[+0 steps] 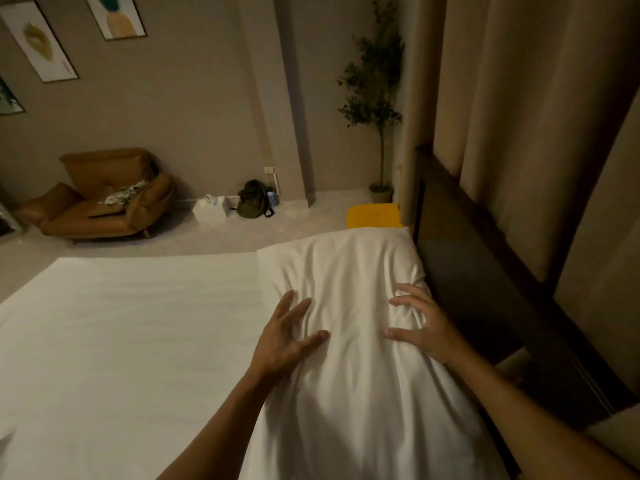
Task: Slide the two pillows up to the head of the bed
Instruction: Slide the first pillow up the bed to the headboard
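Note:
White pillows lie in a row along the dark headboard [464,271] on the right side of the white bed [131,341]. The far pillow [343,261] and the near pillow [360,410] merge in the dim light, and I cannot tell the seam between them. My left hand [284,337] rests flat on the pillow fabric with fingers spread. My right hand [420,323] presses flat on the same wrinkled area, close to the headboard, fingers apart. Neither hand grips the cloth.
A yellow object [374,216] sits beyond the far end of the bed. A potted plant [377,98] stands in the corner beside beige curtains [502,98]. A brown armchair [100,199], a green backpack [252,199] and a white box [209,209] stand along the far wall.

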`<action>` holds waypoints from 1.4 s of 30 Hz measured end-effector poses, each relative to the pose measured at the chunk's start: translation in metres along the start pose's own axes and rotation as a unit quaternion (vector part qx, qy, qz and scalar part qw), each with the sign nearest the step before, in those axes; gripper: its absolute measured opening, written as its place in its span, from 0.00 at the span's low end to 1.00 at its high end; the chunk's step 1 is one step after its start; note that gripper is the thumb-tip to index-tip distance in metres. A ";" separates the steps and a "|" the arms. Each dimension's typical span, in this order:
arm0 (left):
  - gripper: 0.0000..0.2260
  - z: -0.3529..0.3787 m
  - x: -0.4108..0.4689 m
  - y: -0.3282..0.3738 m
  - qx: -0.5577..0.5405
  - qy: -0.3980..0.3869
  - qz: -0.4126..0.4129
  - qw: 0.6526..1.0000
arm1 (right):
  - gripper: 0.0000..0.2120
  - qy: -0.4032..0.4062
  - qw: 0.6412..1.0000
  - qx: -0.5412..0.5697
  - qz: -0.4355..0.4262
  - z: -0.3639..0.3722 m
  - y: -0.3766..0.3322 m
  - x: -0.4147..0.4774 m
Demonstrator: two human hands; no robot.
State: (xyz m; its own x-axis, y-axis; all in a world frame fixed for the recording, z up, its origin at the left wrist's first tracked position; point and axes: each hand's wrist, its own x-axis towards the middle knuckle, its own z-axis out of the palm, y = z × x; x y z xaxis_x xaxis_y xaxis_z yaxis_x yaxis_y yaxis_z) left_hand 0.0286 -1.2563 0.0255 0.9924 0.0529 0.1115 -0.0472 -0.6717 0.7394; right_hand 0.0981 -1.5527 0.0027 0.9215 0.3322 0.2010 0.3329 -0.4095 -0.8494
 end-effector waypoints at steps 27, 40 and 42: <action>0.34 0.174 0.227 -0.115 -0.004 -0.008 -0.026 1.000 | 0.25 0.024 0.999 -0.010 0.031 0.004 0.242 0.176; 0.34 0.202 0.286 -0.138 0.026 0.005 -0.022 0.999 | 0.25 0.037 0.998 -0.038 0.031 0.002 0.279 0.224; 0.35 0.206 0.286 -0.145 0.038 -0.005 -0.031 0.999 | 0.26 0.028 0.997 -0.065 0.031 0.005 0.289 0.223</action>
State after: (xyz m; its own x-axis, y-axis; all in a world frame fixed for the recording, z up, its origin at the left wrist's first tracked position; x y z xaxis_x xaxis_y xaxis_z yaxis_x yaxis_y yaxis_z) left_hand 0.3426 -1.2959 -0.1866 0.9943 0.0882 0.0598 0.0225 -0.7221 0.6914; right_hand 0.3985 -1.5925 -0.2004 0.9495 0.2563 0.1812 0.2955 -0.5351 -0.7914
